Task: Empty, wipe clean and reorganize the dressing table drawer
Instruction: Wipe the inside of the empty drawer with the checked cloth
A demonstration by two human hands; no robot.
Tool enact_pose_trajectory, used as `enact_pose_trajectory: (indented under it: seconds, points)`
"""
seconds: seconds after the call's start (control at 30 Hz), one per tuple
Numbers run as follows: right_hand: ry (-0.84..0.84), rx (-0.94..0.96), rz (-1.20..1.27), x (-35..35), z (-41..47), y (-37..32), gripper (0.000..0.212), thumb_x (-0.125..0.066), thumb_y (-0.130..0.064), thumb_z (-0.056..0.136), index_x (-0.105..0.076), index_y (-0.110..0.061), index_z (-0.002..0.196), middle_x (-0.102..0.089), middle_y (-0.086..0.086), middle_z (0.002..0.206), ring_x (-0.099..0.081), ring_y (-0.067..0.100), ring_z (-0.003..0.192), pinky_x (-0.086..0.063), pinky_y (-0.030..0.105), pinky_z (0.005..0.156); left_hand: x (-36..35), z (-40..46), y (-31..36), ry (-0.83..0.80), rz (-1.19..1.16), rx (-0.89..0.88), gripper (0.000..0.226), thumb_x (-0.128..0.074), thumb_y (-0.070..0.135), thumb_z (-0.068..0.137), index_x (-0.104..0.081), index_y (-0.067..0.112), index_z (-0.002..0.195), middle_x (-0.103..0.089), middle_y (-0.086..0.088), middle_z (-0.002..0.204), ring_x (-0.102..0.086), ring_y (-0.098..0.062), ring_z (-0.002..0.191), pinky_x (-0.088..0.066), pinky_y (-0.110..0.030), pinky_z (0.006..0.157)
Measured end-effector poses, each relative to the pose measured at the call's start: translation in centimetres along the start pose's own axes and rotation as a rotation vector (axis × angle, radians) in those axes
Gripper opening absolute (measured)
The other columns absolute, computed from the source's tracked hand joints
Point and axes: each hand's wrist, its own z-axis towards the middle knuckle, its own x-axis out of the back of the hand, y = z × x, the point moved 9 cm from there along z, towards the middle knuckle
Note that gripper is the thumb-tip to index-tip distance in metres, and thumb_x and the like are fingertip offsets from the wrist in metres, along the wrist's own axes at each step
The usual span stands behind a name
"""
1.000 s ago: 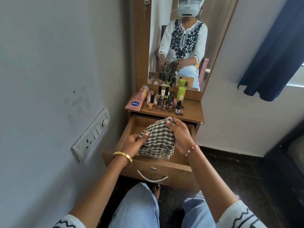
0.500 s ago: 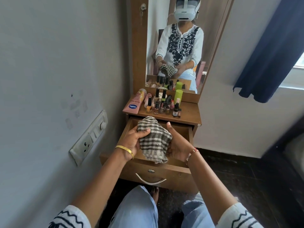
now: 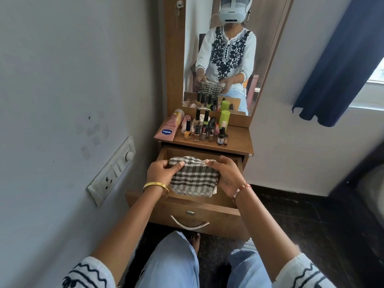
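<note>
Checked in grey and white, the cloth is bunched between both hands, the left hand gripping its left end and the right hand curled round its right end, so its long axis runs side to side across the open drawer. It hangs just above the drawer, whose floor lies straight below, hidden by the cloth. Both hands are equally near; the bottles stand behind the drawer on the counter, so wiping looks like the next step.

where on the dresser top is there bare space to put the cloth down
The right part of the dresser top is bare, between the small dark bottle and the right edge. The left and middle are crowded: pink lotion tube, nail polish bottles, green bottle.
</note>
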Motion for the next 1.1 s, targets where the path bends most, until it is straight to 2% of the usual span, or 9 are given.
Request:
enact_pose_trajectory:
  seconds: [0.1,0.23,0.37,0.47,0.6,0.77,0.87,1.0,1.1]
  points:
    - [-0.171,0.051,-0.181,-1.3,-0.5,-0.7,0.077,-0.069,0.008,0.074,-0.035,-0.016,0.139,-0.056,0.016,0.125,-0.062,0.025,0.101,-0.054,0.034,0.08,0.4,-0.2,-0.5,0.016,-0.048,0.016,0.029,-0.074,0.038,0.072,-0.064,0.011,0.066,-0.066,-0.007,0.068,-0.061,-0.021,0.067,-0.052,-0.038,0.071]
    - [-0.187,0.21,-0.706,-2.1,-1.2,-2.0,0.063,-0.072,0.006,0.071,-0.051,-0.009,0.128,-0.061,0.013,0.121,-0.06,0.026,0.109,-0.051,0.032,0.09,0.6,0.0,-0.4,0.016,-0.168,0.022,0.039,-0.073,0.037,0.074,-0.069,0.003,0.092,-0.068,-0.013,0.112,-0.062,-0.026,0.105,-0.049,-0.042,0.095]
    - [-0.049,0.36,-0.967,-1.9,-1.3,-3.1,0.024,-0.074,-0.013,0.077,-0.067,0.0,0.096,-0.07,0.015,0.099,-0.063,0.024,0.09,-0.052,0.036,0.082,-0.2,-0.3,-0.1,-0.051,-0.333,0.047,0.019,-0.065,0.037,0.08,-0.069,0.019,0.078,-0.072,0.005,0.077,-0.068,-0.013,0.079,-0.054,-0.015,0.06]
    - [-0.033,0.329,-0.826,-1.3,-1.0,-3.1,0.026,-0.073,-0.017,0.078,-0.065,-0.003,0.098,-0.069,0.01,0.1,-0.063,0.022,0.094,-0.051,0.035,0.087,-0.5,-0.4,-0.3,-0.051,-0.451,0.075,0.018,-0.061,0.036,0.084,-0.066,0.023,0.072,-0.069,0.012,0.06,-0.066,0.002,0.057,-0.048,-0.009,0.046]
    - [-0.128,0.203,-0.416,-0.7,-0.7,-2.0,0.039,-0.069,-0.017,0.081,-0.059,-0.005,0.117,-0.067,0.006,0.111,-0.061,0.022,0.105,-0.044,0.041,0.102,-1.6,-0.6,-0.3,-0.172,-0.547,0.071,0.004,-0.066,0.025,0.082,-0.066,0.023,0.085,-0.074,0.008,0.076,-0.07,-0.006,0.072,-0.055,-0.019,0.058]
    - [-0.111,0.137,-0.025,-0.3,-0.4,-1.0,0.012,-0.064,-0.016,0.085,-0.065,-0.012,0.097,-0.072,0.007,0.098,-0.069,0.021,0.087,-0.056,0.038,0.081,-3.0,-0.8,-0.2,-0.274,-0.569,0.082,0.03,-0.068,0.004,0.078,-0.061,0.025,0.099,-0.068,-0.002,0.103,-0.066,-0.019,0.095,-0.053,-0.036,0.083]
    - [-0.061,0.145,0.032,-0.2,-0.3,-0.7,0.016,-0.064,-0.017,0.086,-0.065,-0.008,0.099,-0.075,0.005,0.088,-0.072,0.017,0.076,-0.059,0.029,0.064,-3.3,-0.8,-0.7,-0.243,-0.622,0.146,0.034,-0.063,0.003,0.082,-0.058,0.017,0.113,-0.067,-0.004,0.104,-0.067,-0.018,0.09,-0.057,-0.034,0.075]
    - [-0.058,0.053,0.128,-0.1,-0.2,0.3,0.025,-0.069,-0.016,0.081,-0.063,-0.005,0.102,-0.072,0.012,0.097,-0.07,0.022,0.084,-0.058,0.033,0.071,-4.2,-0.9,-1.9,-0.222,-0.682,0.247,0.049,-0.061,0.007,0.085,-0.045,0.008,0.131,-0.063,-0.013,0.116,-0.066,-0.021,0.091,-0.057,-0.033,0.074]
    - [-0.112,-0.026,0.082,0.0,-0.2,0.9,0.02,-0.07,-0.004,0.077,-0.064,-0.004,0.096,-0.072,0.013,0.093,-0.071,0.022,0.078,-0.058,0.031,0.066,-5.3,-1.1,-2.2,-0.22,-0.694,0.283,0.031,-0.061,0.007,0.084,-0.056,0.014,0.114,-0.069,-0.006,0.098,-0.069,-0.013,0.076,-0.058,-0.025,0.058]
